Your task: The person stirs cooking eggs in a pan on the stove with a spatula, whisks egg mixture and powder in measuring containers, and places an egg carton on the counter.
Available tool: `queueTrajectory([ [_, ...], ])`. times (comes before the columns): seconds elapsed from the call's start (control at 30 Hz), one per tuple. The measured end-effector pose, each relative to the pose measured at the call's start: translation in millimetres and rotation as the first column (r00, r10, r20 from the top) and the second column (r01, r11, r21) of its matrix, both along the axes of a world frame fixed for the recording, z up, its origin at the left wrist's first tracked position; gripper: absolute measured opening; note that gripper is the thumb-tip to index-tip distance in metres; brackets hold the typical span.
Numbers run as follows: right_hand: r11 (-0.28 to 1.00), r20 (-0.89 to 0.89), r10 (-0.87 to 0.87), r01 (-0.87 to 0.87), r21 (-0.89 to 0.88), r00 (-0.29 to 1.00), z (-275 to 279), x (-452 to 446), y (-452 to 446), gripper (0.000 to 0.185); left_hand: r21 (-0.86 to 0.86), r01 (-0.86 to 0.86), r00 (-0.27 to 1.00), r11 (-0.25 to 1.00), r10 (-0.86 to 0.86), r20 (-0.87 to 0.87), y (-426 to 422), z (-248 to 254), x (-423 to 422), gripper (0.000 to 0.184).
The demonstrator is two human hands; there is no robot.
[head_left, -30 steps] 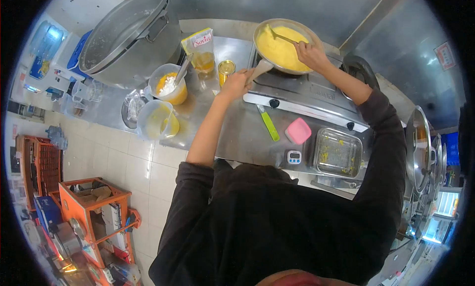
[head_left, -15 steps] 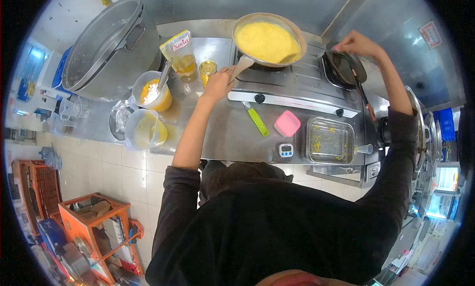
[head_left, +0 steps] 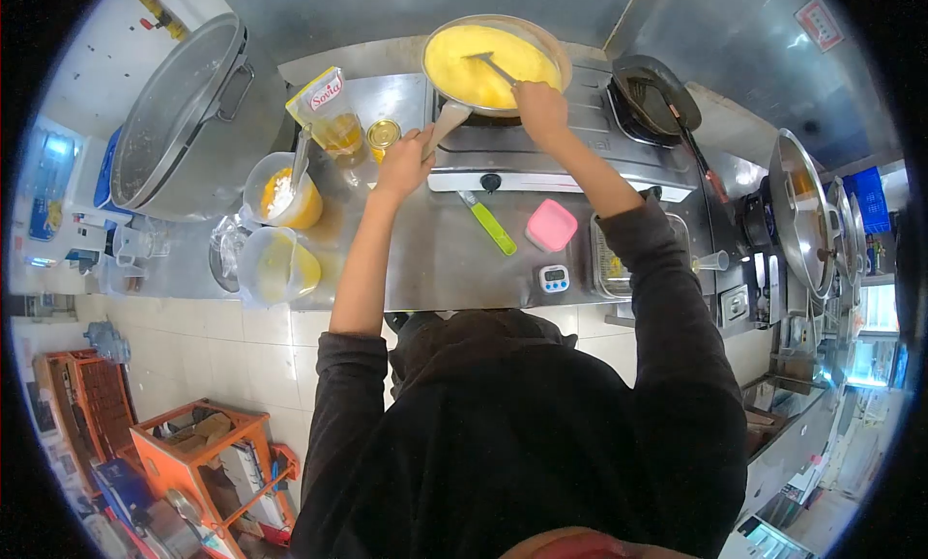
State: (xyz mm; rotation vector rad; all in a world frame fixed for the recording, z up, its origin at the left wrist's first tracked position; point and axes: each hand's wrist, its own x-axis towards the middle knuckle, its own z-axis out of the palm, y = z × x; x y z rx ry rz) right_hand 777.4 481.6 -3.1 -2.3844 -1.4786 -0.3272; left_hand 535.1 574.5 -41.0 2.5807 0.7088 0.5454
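left hand (head_left: 404, 168) holds handle (head_left: 449, 124) of the pan (head_left: 558, 49) | right hand (head_left: 540, 107) holds spatula (head_left: 498, 71) in yellow mixture (head_left: 517, 49) | 2 jugs (head_left: 307, 207) stand at left on metal surface (head_left: 416, 264)

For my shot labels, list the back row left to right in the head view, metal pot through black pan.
Large metal pot, Sovia pouch, gold can, frying pan of yellow mixture, black pan.

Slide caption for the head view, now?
Left hand gripping handle, right hand holding utensil in pan of yellow mixture.

It's bright and evenly lit here; the steel worktop (head_left: 425, 255) shines softly, blue-white glare sits far right, bowed edges go black.
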Motion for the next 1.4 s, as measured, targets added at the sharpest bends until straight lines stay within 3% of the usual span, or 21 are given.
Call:
queueTrajectory([
  [0.1,0.996,0.010,-0.091,0.091,0.000,0.996,4,12,-10,0.024,-0.030,-0.009,1.000,1.000,0.008,-0.013,0,-2,1,0.052],
  [0.2,0.996,-0.003,-0.087,0.087,-0.036,0.996,34,14,-41,0.024,0.086,-0.026,0.998,0.996,0.022,0.055,0,-7,1,0.053],
  [0.37,0.986,-0.036,0.031,-0.037,-0.160,0.999,78,6,-93,0.026,0.047,-0.022,0.998,0.999,0.020,0.054,-2,-4,2,0.052],
  [0.4,0.987,-0.035,0.025,-0.030,-0.161,0.999,90,11,-96,0.026,0.047,-0.016,0.998,0.999,0.013,0.055,-1,-3,2,0.052],
  [0.47,0.941,-0.171,0.041,-0.096,-0.324,0.984,118,29,-98,0.030,-0.053,-0.024,1.000,0.998,0.024,-0.003,-2,-1,2,0.054],
  [0.53,0.950,-0.173,0.126,-0.169,-0.263,0.977,144,49,-101,0.032,-0.036,-0.042,0.999,0.998,0.042,0.005,-6,3,1,0.054],
  [0.6,0.909,-0.235,0.023,-0.118,-0.401,0.972,194,26,-104,0.032,-0.018,-0.070,0.998,0.997,0.070,0.005,-4,5,0,0.054],
  [0.73,0.901,-0.154,0.093,-0.149,-0.408,0.984,159,29,-91,0.030,-0.038,-0.036,0.999,0.999,0.037,0.038,-2,-3,1,0.053],
  [0.8,0.937,0.057,-0.033,0.051,-0.347,0.998,126,20,-78,0.027,0.000,-0.034,0.997,0.999,0.034,0.068,0,-7,2,0.051],
  [0.93,0.944,-0.006,-0.154,0.146,-0.296,0.988,93,47,-34,0.028,0.003,-0.018,0.997,1.000,0.018,0.076,1,-7,1,0.052],
  [1.0,0.974,-0.059,-0.165,0.153,-0.165,0.985,77,56,-9,0.029,0.000,-0.015,0.998,1.000,0.015,0.065,3,-4,-1,0.053],
  [1.13,0.988,-0.044,-0.107,0.101,-0.115,0.993,45,39,23,0.030,-0.027,0.000,0.997,1.000,0.002,0.078,5,-6,3,0.054],
  [1.23,0.991,-0.031,0.027,-0.031,-0.130,0.999,35,19,24,0.030,-0.022,-0.018,0.997,1.000,0.019,0.072,0,-4,0,0.054],
  [1.3,0.977,-0.042,0.126,-0.132,-0.166,0.991,43,10,6,0.032,0.002,-0.039,0.996,0.999,0.039,0.081,-1,-3,-2,0.053],
  [1.4,0.944,-0.100,0.109,-0.135,-0.303,0.989,78,-6,-32,0.032,-0.025,-0.029,0.997,0.999,0.031,0.066,1,-7,1,0.053],
])
